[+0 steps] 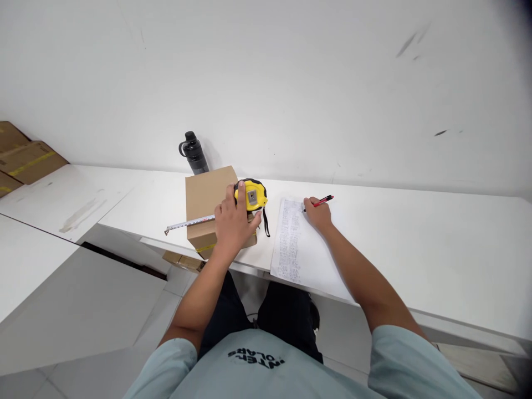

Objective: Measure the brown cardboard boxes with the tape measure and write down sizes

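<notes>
My left hand [233,223] is closed around a yellow and black tape measure [254,194] with a black wrist strap hanging from it. Its blade runs out to the left over a brown cardboard box [208,191], and the hooked end reaches past the box's left side. In my right hand [319,215] is a red and black pen [324,200], its tip down on a sheet of paper [310,266]. Handwritten lines fill the sheet's left part, while the right part is partly under my forearm.
Behind the box stands a dark bottle [194,154] with a loop handle, close to the white wall [291,83]. Several cardboard boxes [31,160] are stacked at the far left. Below the white table [436,244], another carton [183,260] shows near the floor.
</notes>
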The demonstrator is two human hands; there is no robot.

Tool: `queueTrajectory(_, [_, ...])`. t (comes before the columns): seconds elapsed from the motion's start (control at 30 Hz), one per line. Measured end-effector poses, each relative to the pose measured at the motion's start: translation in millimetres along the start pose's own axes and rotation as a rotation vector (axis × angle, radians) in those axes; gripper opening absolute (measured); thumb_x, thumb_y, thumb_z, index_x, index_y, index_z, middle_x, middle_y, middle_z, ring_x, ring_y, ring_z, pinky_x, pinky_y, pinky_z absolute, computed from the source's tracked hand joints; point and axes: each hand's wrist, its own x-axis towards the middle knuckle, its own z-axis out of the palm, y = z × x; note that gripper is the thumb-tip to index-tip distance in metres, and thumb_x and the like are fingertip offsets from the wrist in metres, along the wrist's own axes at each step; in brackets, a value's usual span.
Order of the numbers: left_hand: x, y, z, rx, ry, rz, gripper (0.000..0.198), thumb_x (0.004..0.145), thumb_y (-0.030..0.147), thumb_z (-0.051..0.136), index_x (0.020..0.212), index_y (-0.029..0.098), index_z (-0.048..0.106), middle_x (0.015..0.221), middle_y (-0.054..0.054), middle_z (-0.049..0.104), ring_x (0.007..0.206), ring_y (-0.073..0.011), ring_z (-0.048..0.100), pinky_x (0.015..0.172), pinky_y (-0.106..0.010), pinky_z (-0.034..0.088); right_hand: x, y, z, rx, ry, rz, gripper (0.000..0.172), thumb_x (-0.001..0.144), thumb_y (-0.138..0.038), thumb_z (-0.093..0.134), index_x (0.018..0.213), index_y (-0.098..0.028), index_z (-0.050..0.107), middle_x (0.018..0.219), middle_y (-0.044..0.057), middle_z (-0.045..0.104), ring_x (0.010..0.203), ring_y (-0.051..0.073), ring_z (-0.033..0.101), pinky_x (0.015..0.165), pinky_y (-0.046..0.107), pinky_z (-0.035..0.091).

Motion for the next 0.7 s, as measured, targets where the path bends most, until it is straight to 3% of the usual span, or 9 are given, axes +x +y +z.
queueTrajectory(0.3, [0.1, 1.5, -2.6, -0.008, -0.006, -0.006, 0.084, 0.098, 0.051, 0.058, 0.171, 0.017, 0.033, 0.175, -0.02, 0.034, 0.143, -0.0398, 0.054, 0.108, -0.047, 0.048, 0.5, -0.6, 1.7, -0.035, 0.019, -0.001, 0.048, 0.097, -0.06, 0.045, 0.065, -0.026, 0.046, 0.062, 0.001, 0.053, 0.067, 0.02, 0.049, 0.069, 0.032, 0.036])
queueTrajectory(0.7, [-0.1, 1.3, -2.5, -0.001, -0.005, -0.006, 0.083, 0.098, 0.05, 0.058, 0.171, 0.017, 0.033, 0.174, -0.02, 0.035, 0.14, -0.0392, 0.056, 0.108, -0.046, 0.047, -1.5, -3.8, -0.3, -0.029, 0.043, 0.004, 0.042, 0.098, -0.05, 0.045, 0.063, -0.026, 0.044, 0.06, 0.001, 0.051, 0.065, 0.019, 0.048, 0.067, 0.031, 0.036])
